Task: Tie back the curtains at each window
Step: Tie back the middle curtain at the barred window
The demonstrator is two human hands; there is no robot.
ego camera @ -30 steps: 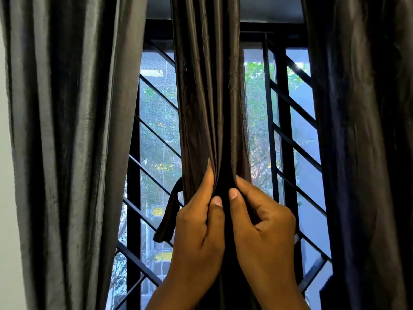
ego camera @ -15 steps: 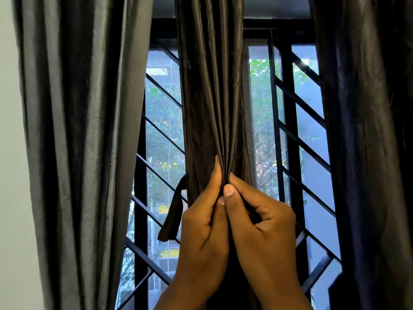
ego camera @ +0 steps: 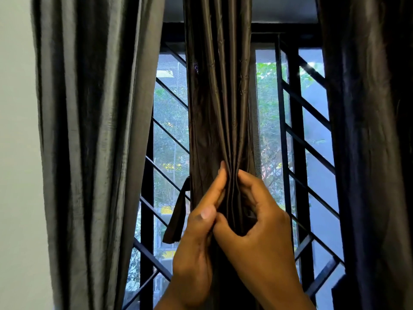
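- Straight ahead, a dark brown curtain (ego camera: 220, 104) hangs gathered into a narrow column of vertical pleats at the middle of a window (ego camera: 169, 135).
- Both hands reach up from the bottom of the view and meet on this middle curtain, at about its lower third.
- On the left, the left hand (ego camera: 196, 238) presses its straight fingers along the pleats, fingertips pointing up, with the thumb folded across toward the other hand.
- On the right, the right hand (ego camera: 257, 222) curls its fingers round a bunch of folds, grasping the fabric between fingers and thumb.
- The two thumbs touch or nearly touch just in front of the cloth.
- A dark fabric tie-back strap (ego camera: 176, 218) hangs loose from the curtain's left edge, just beside the left hand; it dangles free and is not wrapped round the gathered fabric.
- To the left hangs a grey curtain (ego camera: 89, 142), well apart from the brown one, beside a pale wall (ego camera: 15, 153).
- To the right hangs a very dark curtain (ego camera: 368, 142), along the frame's edge.
- Behind the curtains, a black metal grille (ego camera: 299, 121) of upright and slanted bars covers the panes, and green foliage shows outside.
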